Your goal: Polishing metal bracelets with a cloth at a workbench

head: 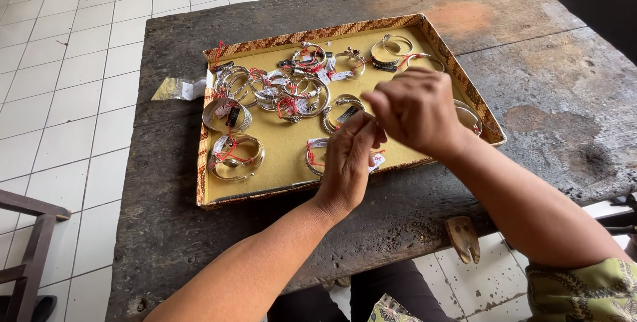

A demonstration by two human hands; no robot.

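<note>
- Above the near right part of the tray (213, 162), the two hands meet: the left hand (346, 162) has its fingers curled and its fingertips pinched together at something small; what it pinches is hidden, so I cannot tell whether it is a thread, a tag or part of a bangle.
- The right hand (417, 111) hovers just beyond the left one, fingers bent inward toward the same spot; its back faces the camera, so I cannot tell whether it grips anything.
- Directly under the left hand, on the tray's yellow lining, lies a silver bangle (317, 155) with a red thread and a white tag; part of it is covered by the hand.
- Judged from its look, that bangle is stiff metal, light, smooth and a little slippery; the rim of the band gives the firmest hold, while the thin thread and paper tag would tear easily.
- Count: one tray, shallow with a woven patterned rim, holding roughly a dozen and a half silver bangles; the stacked ones at the tray's far left overlap too much for an exact count.
- Most bangles carry red threads and small tags.
- Left of the tray, on the dark weathered table (531, 96), one small clear packet (178, 88) lies at the edge.
- Near the table's near edge, right of the tray, hangs one small wooden piece (464, 238).
</note>
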